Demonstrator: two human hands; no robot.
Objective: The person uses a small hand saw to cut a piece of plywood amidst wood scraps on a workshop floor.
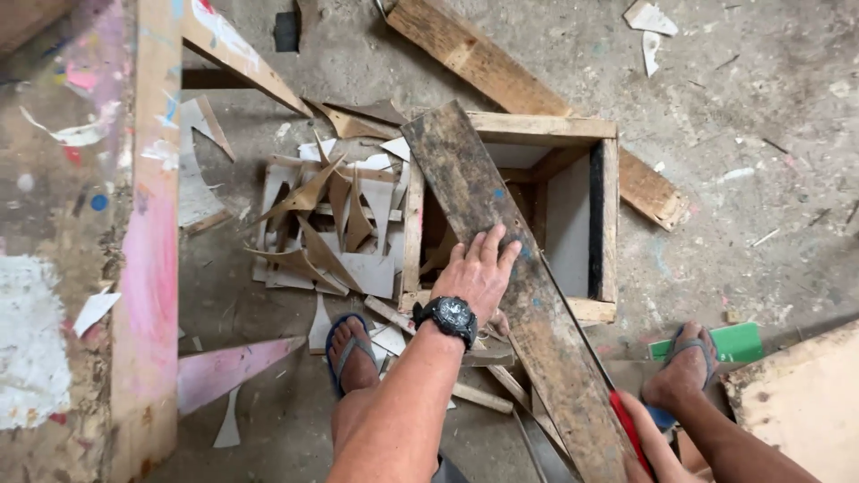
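Note:
A dark, weathered plank lies slanted across an open wooden box frame. My left hand, with a black watch on the wrist, presses flat on the plank near its middle. My right hand at the bottom edge grips the red handle of a handsaw, whose thin blade runs along the plank's right edge. My two feet in sandals stand on the concrete floor on either side of the plank.
Pointed plywood offcuts are piled left of the box. A long board lies behind it. A paint-stained table edge runs down the left. A green piece and a plywood sheet lie at the right.

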